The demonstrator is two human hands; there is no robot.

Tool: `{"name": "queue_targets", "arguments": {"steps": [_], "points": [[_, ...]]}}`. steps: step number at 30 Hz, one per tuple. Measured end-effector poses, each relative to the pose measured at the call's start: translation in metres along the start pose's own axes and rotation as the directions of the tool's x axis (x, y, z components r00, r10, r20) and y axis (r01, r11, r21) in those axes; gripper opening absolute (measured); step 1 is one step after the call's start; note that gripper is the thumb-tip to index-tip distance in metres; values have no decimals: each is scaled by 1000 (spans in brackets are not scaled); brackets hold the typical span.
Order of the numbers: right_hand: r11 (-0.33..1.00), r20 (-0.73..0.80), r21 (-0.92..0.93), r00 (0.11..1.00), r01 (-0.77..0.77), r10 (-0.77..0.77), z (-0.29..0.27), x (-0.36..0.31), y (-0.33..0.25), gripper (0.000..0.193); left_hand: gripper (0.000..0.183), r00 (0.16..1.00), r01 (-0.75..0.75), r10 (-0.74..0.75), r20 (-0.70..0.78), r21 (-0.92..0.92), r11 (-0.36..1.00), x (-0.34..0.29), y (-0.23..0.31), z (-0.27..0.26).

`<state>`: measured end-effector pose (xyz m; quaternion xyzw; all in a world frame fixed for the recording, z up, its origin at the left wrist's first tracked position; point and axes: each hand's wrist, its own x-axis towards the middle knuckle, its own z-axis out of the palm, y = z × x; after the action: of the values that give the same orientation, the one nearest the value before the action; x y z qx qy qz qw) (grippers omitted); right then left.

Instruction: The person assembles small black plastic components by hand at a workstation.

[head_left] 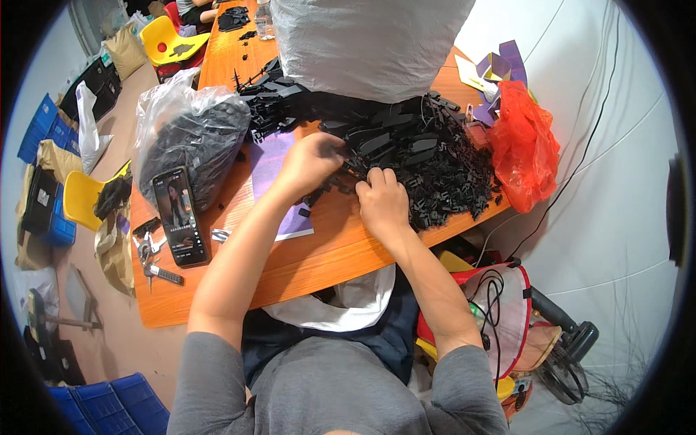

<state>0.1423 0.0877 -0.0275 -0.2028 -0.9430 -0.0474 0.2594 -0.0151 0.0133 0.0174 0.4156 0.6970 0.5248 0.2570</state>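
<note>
A big heap of small black plastic parts (435, 159) lies on the orange table (312, 264). My left hand (312, 161) grips a black part at the heap's near left edge. My right hand (382, 199) is closed on another black part right beside it, the two hands almost touching. Under my left forearm lies a purple sheet (272, 170). What exactly sits between the fingers is hidden by the hands.
A clear bag of black parts (192, 141) stands at the left, with a phone (179, 215) leaning on it and keys (148, 254) near the edge. A large white sack (362, 43) stands behind, a red plastic bag (525, 145) at the right. A white bag (348, 304) hangs at my lap.
</note>
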Motion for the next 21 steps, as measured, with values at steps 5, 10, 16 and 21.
{"name": "queue_targets", "arguments": {"steps": [5, 10, 16, 21], "points": [[997, -69, -69, 997, 37, -41, -2, -1, 4, 4, 29, 864, -497, 354, 357, 716, 491, 16, -1, 13], [967, -261, 245, 956, -69, 135, -10, 0, 12, 7, 25, 945, -297, 316, 80, 616, 730, 19, -6, 5], [115, 136, 969, 861, -218, 490, -39, 17, 1, 6, 31, 895, 422, -209, 394, -598, 682, -11, 1, -20], [-148, 281, 959, 876, -241, 392, -55, 23, -24, 7, 42, 894, 343, 1, 447, -686, 642, -41, -1, -27]]}}
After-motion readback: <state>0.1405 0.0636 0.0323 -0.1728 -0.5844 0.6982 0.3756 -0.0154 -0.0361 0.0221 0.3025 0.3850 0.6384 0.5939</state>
